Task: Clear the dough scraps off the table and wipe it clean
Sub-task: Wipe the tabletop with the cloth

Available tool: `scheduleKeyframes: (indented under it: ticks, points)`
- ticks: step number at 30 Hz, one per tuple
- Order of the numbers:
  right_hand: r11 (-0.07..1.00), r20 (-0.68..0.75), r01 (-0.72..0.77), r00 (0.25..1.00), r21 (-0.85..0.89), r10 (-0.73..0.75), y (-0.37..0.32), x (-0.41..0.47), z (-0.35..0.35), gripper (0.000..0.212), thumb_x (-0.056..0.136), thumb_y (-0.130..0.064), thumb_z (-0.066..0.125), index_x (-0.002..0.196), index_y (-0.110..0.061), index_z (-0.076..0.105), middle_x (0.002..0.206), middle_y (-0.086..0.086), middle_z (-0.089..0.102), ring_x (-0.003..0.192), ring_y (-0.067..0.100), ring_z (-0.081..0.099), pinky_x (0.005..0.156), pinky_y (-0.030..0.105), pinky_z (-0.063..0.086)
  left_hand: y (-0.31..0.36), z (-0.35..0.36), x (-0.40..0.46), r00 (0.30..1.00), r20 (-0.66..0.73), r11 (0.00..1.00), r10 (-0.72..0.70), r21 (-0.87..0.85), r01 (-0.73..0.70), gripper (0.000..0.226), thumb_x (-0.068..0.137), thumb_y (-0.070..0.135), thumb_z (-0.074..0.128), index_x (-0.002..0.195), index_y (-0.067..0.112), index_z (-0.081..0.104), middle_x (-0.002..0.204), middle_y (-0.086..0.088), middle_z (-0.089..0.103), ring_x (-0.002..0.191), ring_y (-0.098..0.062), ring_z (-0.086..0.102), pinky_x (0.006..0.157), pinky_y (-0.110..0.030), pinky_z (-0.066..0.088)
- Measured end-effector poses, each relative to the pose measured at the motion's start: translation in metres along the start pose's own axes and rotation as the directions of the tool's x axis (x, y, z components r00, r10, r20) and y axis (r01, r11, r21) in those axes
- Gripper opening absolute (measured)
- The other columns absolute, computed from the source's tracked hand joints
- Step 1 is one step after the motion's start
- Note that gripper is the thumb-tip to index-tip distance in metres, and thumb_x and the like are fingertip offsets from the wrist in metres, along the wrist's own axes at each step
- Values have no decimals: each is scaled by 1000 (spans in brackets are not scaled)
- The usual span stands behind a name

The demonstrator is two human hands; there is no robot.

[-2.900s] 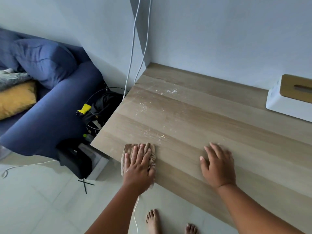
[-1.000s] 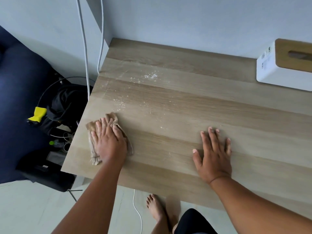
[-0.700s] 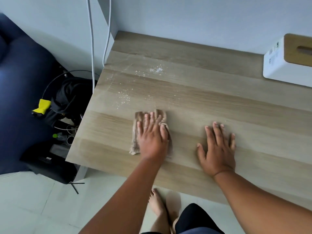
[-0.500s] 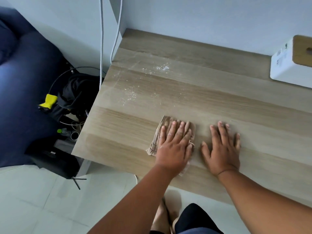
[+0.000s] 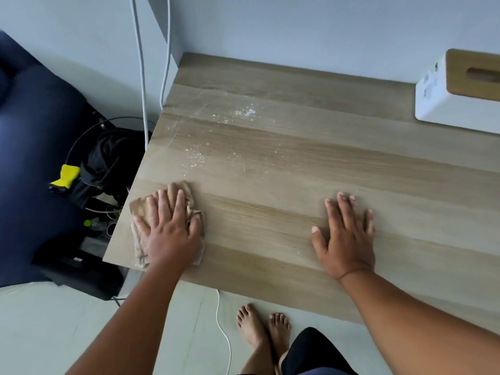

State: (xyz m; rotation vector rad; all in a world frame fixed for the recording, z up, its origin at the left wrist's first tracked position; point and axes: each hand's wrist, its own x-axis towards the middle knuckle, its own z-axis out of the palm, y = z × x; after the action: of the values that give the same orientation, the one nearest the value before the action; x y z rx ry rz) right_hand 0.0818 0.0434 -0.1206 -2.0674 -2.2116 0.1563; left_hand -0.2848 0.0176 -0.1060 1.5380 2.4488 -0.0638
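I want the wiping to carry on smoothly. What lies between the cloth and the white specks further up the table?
Nothing visible: bare wood separates the cloth under the left hand from the specks.

Arms: both bare up to the frame edge, no sleeves in view.
Left hand (image 5: 170, 234): no ring, watch or glove.
Right hand (image 5: 345, 234): likewise unadorned; short nails on the fingers (image 5: 341, 205).
Feet (image 5: 261, 327): bare, below the desk (image 5: 297, 163) edge.
Clothing: dark garment (image 5: 311, 350) just beside the feet.
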Motion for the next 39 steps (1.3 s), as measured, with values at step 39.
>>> scheduleKeyframes:
  ticks: [39]
  points:
    - [1000, -21, -3, 1000, 18, 4, 2, 0, 3, 66, 94, -44, 38, 153, -17, 45, 168, 10, 29, 158, 31, 20, 126, 63, 10, 23, -19, 68, 994, -33, 991, -104, -89, 100, 70, 99, 54, 25, 163, 37, 5, 173, -1, -4, 158, -24, -12, 123, -64, -6]
